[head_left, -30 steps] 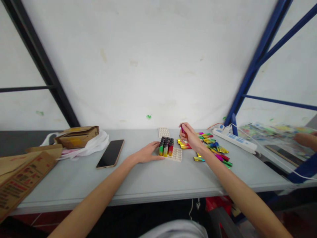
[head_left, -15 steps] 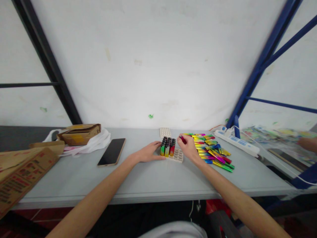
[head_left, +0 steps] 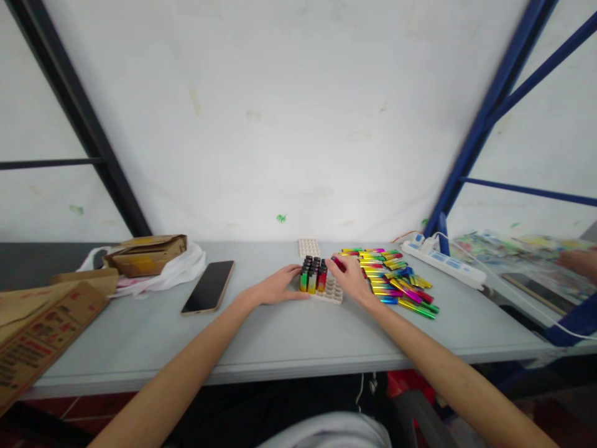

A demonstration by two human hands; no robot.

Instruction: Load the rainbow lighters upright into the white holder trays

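Note:
Several coloured lighters with black tops (head_left: 313,274) stand upright in rows in a pale tray with round holes (head_left: 334,291); holes on the tray's right side show. My left hand (head_left: 280,285) rests at the tray's left side, thumb and fingers apart around its edge. Pinched in my right hand (head_left: 349,277), over the tray's right part, is a dark red lighter (head_left: 338,264). Right of that hand lies a loose pile of shiny multicoloured lighters (head_left: 401,280). A second pale holed tray (head_left: 308,248) lies behind the standing lighters.
On the grey table (head_left: 280,342) a phone (head_left: 208,286) lies to the left, beside a cardboard box (head_left: 149,256) on a white plastic bag (head_left: 192,264). A larger carton (head_left: 51,330) is at far left. A power strip (head_left: 445,264) lies at right; another person's hand (head_left: 578,262) shows beyond.
My right hand has moved slightly left and down with the red lighter, closer to the standing rows. My left hand stays beside the tray. The whole view has shifted slightly.

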